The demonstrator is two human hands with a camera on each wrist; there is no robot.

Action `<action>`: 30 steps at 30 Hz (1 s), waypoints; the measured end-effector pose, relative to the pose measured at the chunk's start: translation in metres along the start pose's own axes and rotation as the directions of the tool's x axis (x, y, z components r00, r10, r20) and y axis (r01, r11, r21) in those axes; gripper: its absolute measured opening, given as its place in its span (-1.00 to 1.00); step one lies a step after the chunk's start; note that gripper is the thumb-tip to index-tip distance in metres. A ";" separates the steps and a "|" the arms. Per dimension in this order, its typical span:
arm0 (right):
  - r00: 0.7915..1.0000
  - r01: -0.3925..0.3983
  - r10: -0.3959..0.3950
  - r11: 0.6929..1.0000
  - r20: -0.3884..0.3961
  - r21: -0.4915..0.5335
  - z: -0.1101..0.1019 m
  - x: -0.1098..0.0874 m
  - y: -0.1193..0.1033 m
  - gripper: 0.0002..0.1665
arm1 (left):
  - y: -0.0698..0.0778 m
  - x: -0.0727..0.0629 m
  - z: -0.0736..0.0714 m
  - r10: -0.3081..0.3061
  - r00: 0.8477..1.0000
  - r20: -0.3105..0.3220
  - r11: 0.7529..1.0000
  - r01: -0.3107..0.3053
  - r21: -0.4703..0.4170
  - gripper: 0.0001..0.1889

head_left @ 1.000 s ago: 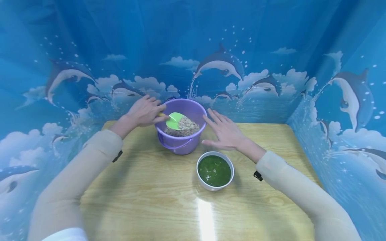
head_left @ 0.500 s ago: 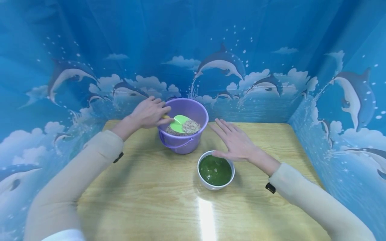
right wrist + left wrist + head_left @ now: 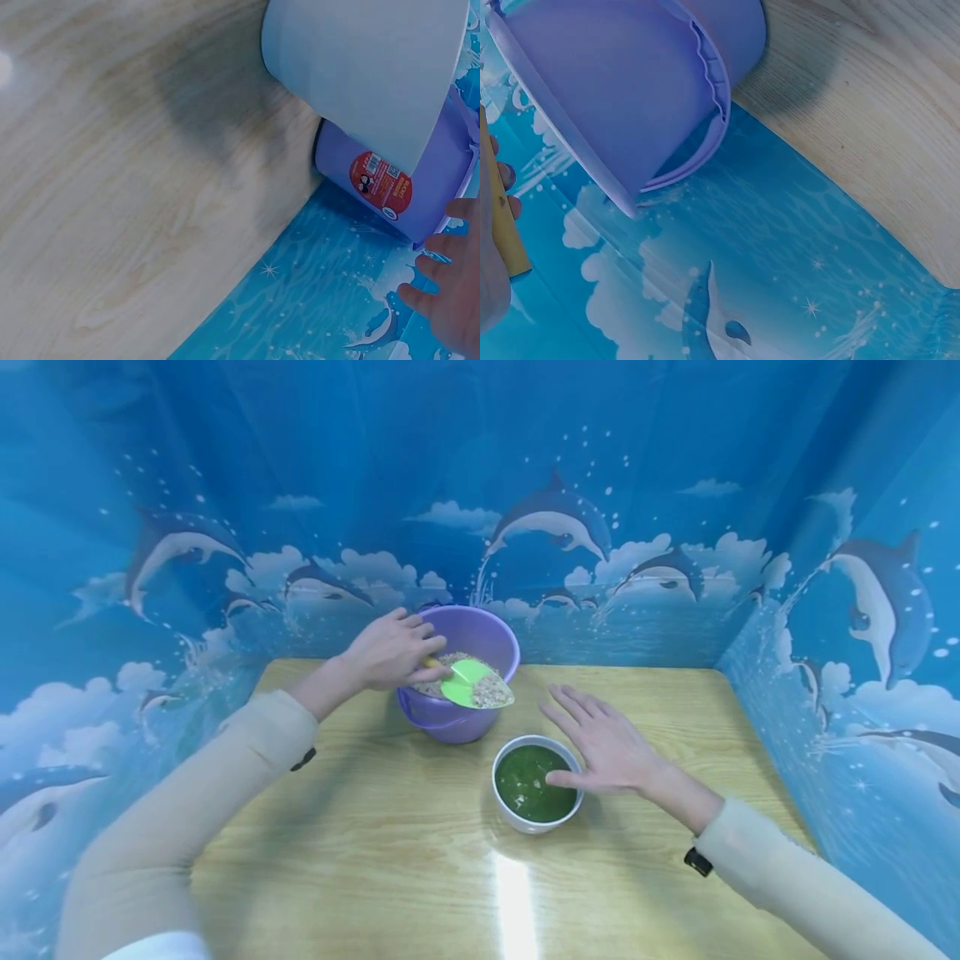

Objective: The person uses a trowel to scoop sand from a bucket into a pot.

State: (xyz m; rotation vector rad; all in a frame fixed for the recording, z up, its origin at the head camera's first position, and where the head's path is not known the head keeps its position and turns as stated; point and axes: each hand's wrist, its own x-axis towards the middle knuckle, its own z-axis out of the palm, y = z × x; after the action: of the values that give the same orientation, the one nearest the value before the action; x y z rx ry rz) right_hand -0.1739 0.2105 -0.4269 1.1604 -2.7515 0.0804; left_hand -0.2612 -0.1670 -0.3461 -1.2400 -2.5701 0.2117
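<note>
My left hand [image 3: 396, 650] grips the yellow handle of a small green shovel [image 3: 456, 681] at the purple bucket [image 3: 459, 727]. Pale grainy material [image 3: 491, 691] lies heaped on the shovel's blade, whose tip overlaps the bucket's near right rim in the head view. More of the grains shows inside the bucket. In the left wrist view the yellow handle [image 3: 511, 240] is at the left edge, and the blade is out of sight. My right hand [image 3: 611, 747] is spread, palm down, with its thumb over the white bowl [image 3: 531, 828] of dark green liquid [image 3: 528, 777].
The bucket stands at the back of the wooden table [image 3: 360, 835], with the bowl in front of it to the right. A blue dolphin-print curtain [image 3: 637, 460] encloses the back and sides. A red label [image 3: 381, 185] shows on the bucket.
The loaded shovel has moved with my left hand right and nearer, from inside the bucket to its near right rim. My right hand has drawn back from beside the bucket to the bowl.
</note>
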 end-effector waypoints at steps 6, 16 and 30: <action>1.000 0.003 -0.004 1.000 -0.006 -0.007 0.004 -0.011 -0.005 0.33 | 0.012 0.004 0.001 0.024 1.000 0.007 1.000 -0.024 -0.009 -0.46; 0.999 -0.017 0.018 1.000 0.039 -0.018 0.018 -0.018 -0.013 0.39 | 0.033 0.006 0.002 0.084 0.996 -0.011 0.996 -0.084 0.001 -0.46; 0.998 -0.036 0.037 0.999 0.050 -0.017 0.030 -0.027 -0.021 0.46 | 0.064 0.006 0.007 0.137 0.990 -0.040 0.991 -0.136 0.014 -0.46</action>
State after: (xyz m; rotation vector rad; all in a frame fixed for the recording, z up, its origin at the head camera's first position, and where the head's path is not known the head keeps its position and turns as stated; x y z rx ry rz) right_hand -0.1443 0.2118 -0.4613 1.1237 -2.8122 0.0341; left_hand -0.2189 -0.1228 -0.3677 -1.4024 -2.4480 0.2263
